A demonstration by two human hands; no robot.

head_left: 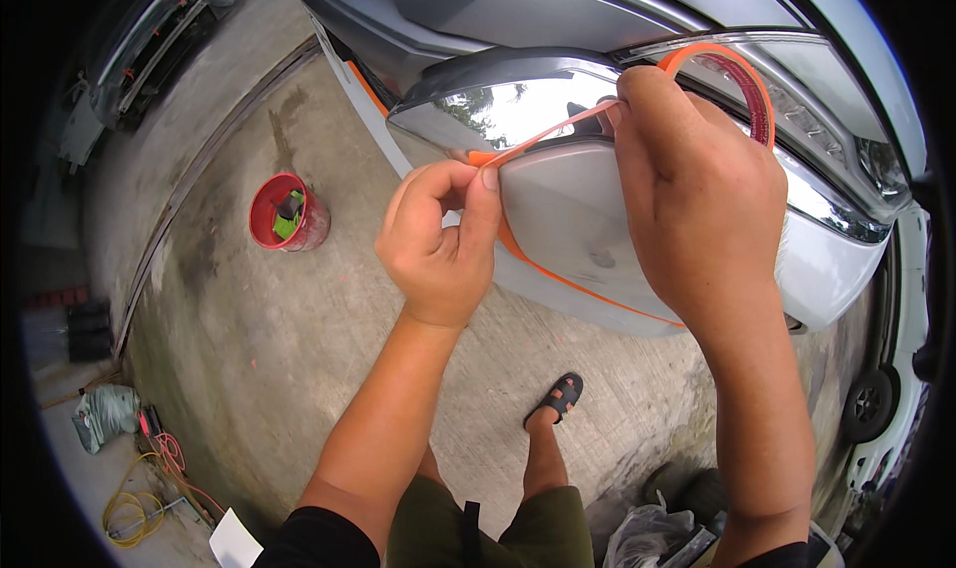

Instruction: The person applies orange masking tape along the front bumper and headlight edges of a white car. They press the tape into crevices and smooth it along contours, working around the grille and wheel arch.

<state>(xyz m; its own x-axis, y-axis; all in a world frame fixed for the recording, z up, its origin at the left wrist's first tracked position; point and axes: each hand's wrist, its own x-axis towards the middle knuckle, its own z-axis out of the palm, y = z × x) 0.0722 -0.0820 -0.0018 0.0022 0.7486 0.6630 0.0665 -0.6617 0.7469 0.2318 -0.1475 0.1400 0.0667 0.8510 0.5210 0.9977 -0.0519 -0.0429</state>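
My left hand point(438, 234) pinches the free end of a narrow orange strip of masking tape point(551, 133) beside the car's headlight. My right hand point(702, 180) grips the roll of orange masking tape point(765, 100), which sticks out behind its knuckles. Between the two hands the strip runs taut, rising to the right. Below it lies a silver-grey body panel point(573, 205), its lower edge lined with stuck-down orange tape point(588, 287). The mirror-like headlight point(473, 105) sits just beyond the strip. My right hand covers part of the panel.
A red bucket point(317, 225) with green and dark items stands on the concrete floor at the left. Hoses point(134, 508) and a bag point(105, 416) lie at the lower left. Another car's wheel point(869, 406) shows at the right. Clear plastic point(652, 535) lies near my legs.
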